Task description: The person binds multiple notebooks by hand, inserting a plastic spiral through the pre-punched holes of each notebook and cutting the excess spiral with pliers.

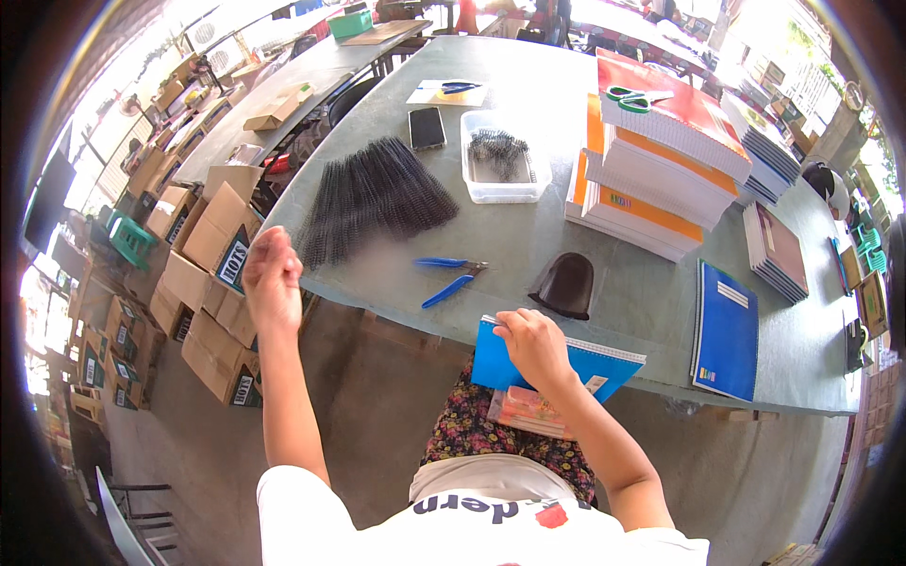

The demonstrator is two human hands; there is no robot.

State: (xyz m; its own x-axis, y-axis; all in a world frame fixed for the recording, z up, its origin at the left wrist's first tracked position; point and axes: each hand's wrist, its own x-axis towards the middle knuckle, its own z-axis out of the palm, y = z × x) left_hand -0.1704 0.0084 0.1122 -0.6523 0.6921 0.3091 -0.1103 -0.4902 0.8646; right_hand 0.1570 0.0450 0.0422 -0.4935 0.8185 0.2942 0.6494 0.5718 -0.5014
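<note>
My right hand (534, 347) grips a blue-covered notebook (604, 366) by its upper edge, near the left corner. The notebook stands on edge against the table's front, over my lap, and a line of punched holes seems to run along its top. My left hand (274, 274) is raised beside the table's left edge, fingers curled together; whatever they may hold is too small to make out. Close to it lies a fanned bundle of black plastic spiral binding coils (377, 203). Blue-handled cutting pliers (451, 279) rest between the bundle and my right hand.
A dark brown curved piece (566, 286) and a clear tub (505, 179) with coil scraps sit on the table. Tall book stacks (651, 179) carry green-handled scissors (637, 98). A blue notebook (725, 330) lies at right, a phone (427, 128) farther back. Cardboard boxes (217, 311) crowd the left floor.
</note>
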